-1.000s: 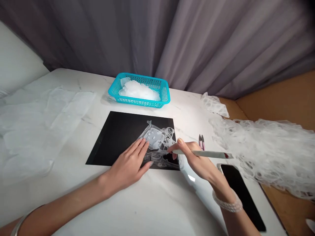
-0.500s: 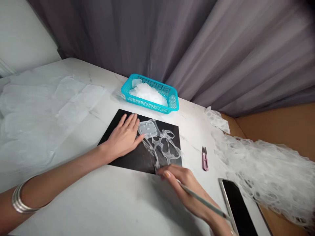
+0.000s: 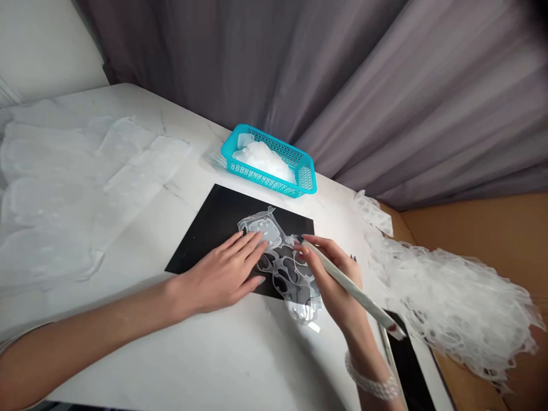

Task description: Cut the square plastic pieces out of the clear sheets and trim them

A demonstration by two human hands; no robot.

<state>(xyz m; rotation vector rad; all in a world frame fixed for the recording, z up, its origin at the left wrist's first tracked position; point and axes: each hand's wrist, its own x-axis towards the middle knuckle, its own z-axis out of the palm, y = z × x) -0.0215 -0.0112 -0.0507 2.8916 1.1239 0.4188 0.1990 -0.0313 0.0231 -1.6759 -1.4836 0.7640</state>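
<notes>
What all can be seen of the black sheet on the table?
The black sheet is thin, flat and four-sided; its material is unclear. It lies on the white table, on the near side of the turquoise basket. A clear cut-out piece covers much of its right part and overhangs its near edge. The left hand lies over its near part.

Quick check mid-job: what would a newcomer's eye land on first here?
Probably the bright turquoise basket, at the back of the table near the curtain, with white pieces inside. Next, the big white lacy heap at the right. Then the black sheet at centre, where the left hand lies flat and the right hand grips a pale pen-like tool.
</notes>
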